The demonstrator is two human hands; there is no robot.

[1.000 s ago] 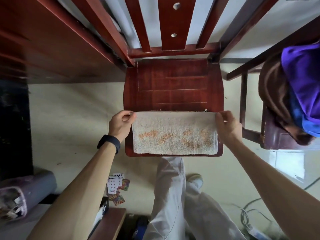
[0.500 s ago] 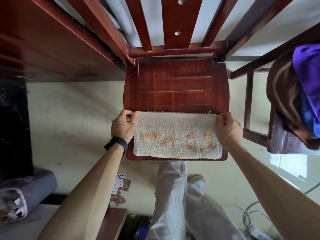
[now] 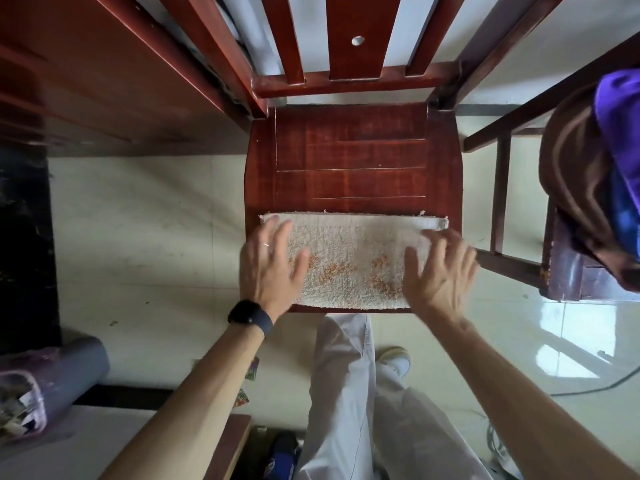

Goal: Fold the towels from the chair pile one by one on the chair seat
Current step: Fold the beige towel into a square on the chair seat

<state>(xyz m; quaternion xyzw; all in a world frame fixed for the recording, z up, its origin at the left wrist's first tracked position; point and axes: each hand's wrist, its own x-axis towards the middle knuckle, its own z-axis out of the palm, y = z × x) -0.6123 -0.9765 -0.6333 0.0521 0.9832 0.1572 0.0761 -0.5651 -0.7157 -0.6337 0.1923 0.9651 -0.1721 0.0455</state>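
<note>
Change noted since half a second ago: both hands have let go of the far corners they were pinching. The left hand (image 3: 270, 268) now lies over the 9 o'clock end of the towel (image 3: 349, 258), fingers straight and spread, holding nothing. The right hand (image 3: 440, 271) lies over the 3 o'clock end in the same way, slightly blurred, so whether its palm bears on the cloth cannot be told. The towel has not shifted. It is a folded cream strip with orange flecks across the near half of the chair seat (image 3: 349, 150), its long edges running 9 to 3 o'clock. A dark wristband (image 3: 250, 315) sits on the left wrist. At 3 o'clock a second chair (image 3: 568, 275) carries the pile (image 3: 571, 174) of brown, purple and blue cloth. At 8 o'clock a grey bin (image 3: 69, 375) lies on its side, with pale scraps at its mouth that may be paper.
</note>
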